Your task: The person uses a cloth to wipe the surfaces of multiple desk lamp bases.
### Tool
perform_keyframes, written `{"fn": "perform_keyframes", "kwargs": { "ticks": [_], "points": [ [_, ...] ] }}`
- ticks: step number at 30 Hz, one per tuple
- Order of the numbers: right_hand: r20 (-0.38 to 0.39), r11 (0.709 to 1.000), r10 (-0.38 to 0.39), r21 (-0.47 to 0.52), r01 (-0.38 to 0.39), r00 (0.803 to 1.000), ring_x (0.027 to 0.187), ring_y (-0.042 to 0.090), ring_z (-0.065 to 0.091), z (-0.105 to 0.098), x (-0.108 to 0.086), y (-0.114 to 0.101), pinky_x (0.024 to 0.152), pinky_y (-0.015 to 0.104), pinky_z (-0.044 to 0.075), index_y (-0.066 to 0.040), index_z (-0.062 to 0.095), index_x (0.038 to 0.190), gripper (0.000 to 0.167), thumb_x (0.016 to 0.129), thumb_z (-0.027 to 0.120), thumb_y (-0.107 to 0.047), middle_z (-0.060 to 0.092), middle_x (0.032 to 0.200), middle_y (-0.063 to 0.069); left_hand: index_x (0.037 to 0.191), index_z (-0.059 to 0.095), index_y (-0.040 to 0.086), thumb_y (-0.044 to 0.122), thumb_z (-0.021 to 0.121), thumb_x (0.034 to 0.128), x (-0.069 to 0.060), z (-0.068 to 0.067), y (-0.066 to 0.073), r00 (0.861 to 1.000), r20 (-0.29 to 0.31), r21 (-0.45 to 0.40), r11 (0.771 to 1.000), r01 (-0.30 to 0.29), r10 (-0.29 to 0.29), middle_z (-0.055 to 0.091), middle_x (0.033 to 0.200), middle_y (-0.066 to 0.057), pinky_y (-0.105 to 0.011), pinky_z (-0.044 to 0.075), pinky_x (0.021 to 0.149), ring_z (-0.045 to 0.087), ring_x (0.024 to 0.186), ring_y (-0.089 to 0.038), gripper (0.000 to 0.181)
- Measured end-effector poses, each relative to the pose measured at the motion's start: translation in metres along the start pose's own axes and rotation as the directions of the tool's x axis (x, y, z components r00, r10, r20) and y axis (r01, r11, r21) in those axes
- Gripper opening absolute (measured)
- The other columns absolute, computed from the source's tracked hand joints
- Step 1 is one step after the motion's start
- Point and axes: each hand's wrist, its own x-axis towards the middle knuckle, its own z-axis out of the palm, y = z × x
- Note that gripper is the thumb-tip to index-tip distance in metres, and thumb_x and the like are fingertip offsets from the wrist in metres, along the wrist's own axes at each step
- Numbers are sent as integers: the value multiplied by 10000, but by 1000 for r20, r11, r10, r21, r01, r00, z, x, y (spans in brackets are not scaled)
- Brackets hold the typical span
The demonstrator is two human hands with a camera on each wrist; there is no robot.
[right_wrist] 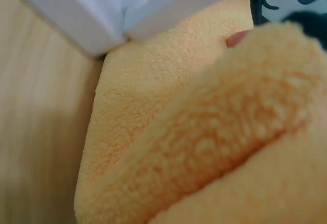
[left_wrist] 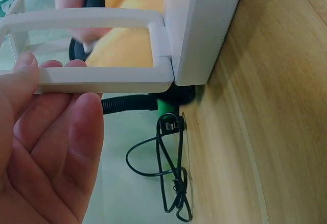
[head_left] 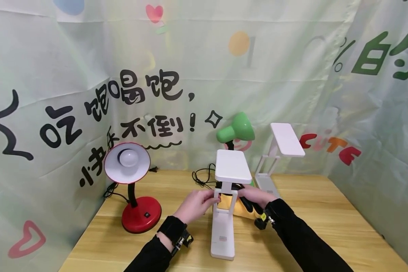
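In the head view, a white folding desk lamp [head_left: 223, 230] stands upright near the middle of the table. My left hand [head_left: 198, 206] pinches one bar of its rectangular support frame [left_wrist: 102, 78] between thumb and fingers. My right hand [head_left: 256, 195] is on the frame's other side, holding a fluffy yellow cloth [head_left: 243, 208] with black parts. Seen from the right wrist, the cloth [right_wrist: 168, 112] lies in folds against the lamp's base and support; most of the right hand is hidden there. Through the frame opening, yellow cloth shows in the left wrist view.
A red desk lamp [head_left: 141, 215] stands at the left with its shade facing me. Behind the white lamp is a green lamp [head_left: 236, 130], its black cable [head_left: 204, 177] coiled on the table. A second white lamp [head_left: 287, 139] stands at the back right. Printed fabric hangs around the table.
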Motion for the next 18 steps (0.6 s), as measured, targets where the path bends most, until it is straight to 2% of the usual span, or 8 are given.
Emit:
{"fn": "perform_keyframes", "kwargs": {
  "ticks": [3, 8, 11, 14, 18],
  "points": [
    [-29, 1000, 26, 3, -26, 999, 1156, 286, 506, -6, -13, 10, 947, 405, 414, -21, 406, 1483, 739, 831, 695, -213, 511, 1408, 184, 1004, 694, 215, 422, 552, 1036, 0, 2, -4, 1000, 4, 13, 1000, 8, -8, 560, 668, 71, -226, 402, 476, 487, 509, -33, 253],
    [-117, 998, 59, -20, -62, 991, 1126, 253, 552, -8, -40, 30, 926, 399, 442, -22, 542, 1357, 601, 858, 728, -300, 593, 1319, 136, 1065, 709, 244, 467, 528, 1033, 0, 5, -7, 1000, 1, -30, 999, 16, -16, 701, 819, 9, -246, 439, 481, 524, 518, -45, 290],
    [-138, 998, 57, 14, -56, 989, 1019, 237, 567, -2, -57, 34, 852, 359, 454, -14, 585, 1230, 476, 867, 721, -290, 614, 1159, 121, 1093, 716, 278, 473, 526, 1031, 0, 6, -9, 1000, -9, -41, 999, 16, -16, 746, 930, 26, -247, 462, 499, 544, 532, -42, 279],
    [-168, 1000, 27, 0, -27, 985, 976, 204, 571, 9, -75, 33, 821, 330, 462, -15, 585, 1204, 436, 887, 712, -287, 609, 1107, 95, 1126, 724, 276, 465, 529, 1031, -1, 7, -8, 1000, -14, -49, 999, 22, -23, 760, 1001, 44, -251, 474, 509, 555, 540, -52, 288],
    [-209, 987, -101, -146, 71, 973, 1036, 180, 627, 27, -94, 31, 879, 363, 519, -26, 595, 1301, 460, 914, 707, -249, 666, 1214, 104, 1151, 727, 260, 447, 533, 1036, -2, 7, -8, 999, -12, -66, 997, 34, -35, 765, 1067, 44, -259, 487, 508, 576, 536, -72, 293]
  ]
}}
